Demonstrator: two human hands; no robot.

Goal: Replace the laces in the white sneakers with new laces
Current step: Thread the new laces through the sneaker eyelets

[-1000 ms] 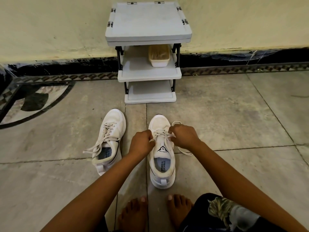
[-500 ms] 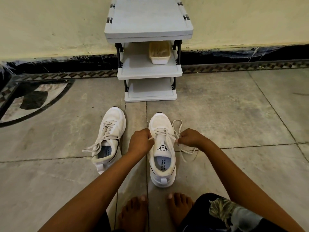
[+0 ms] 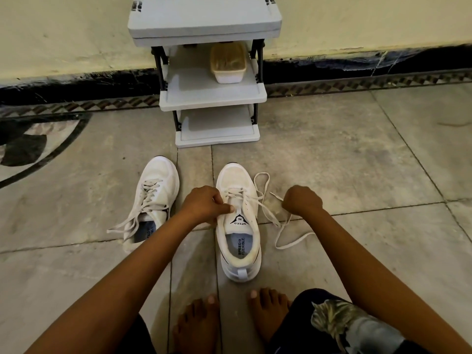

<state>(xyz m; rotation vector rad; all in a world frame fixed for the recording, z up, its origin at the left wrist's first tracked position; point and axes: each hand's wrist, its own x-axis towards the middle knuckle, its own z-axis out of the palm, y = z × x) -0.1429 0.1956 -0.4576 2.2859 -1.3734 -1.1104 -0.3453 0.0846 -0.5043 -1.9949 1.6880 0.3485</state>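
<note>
Two white sneakers stand on the tiled floor, toes pointing away from me. The right sneaker (image 3: 238, 226) is between my hands. My left hand (image 3: 204, 204) pinches its tongue and lace at the left side of the eyelets. To the right of this shoe, my right hand (image 3: 301, 200) grips the white lace (image 3: 265, 210), drawn out sideways. Loose loops of that lace lie on the floor. The left sneaker (image 3: 153, 198) stands apart with its lace untied and trailing.
A grey three-tier shoe rack (image 3: 209, 98) stands against the wall straight ahead, with a white tub (image 3: 228, 63) on its middle shelf. My bare feet (image 3: 229, 320) are just behind the right sneaker. A dark inlay pattern (image 3: 30, 144) marks the floor at left.
My right hand has pulled away to the right from the shoe, drawing the lace out and leaving more loose lace on the floor. My left hand stays on the shoe.
</note>
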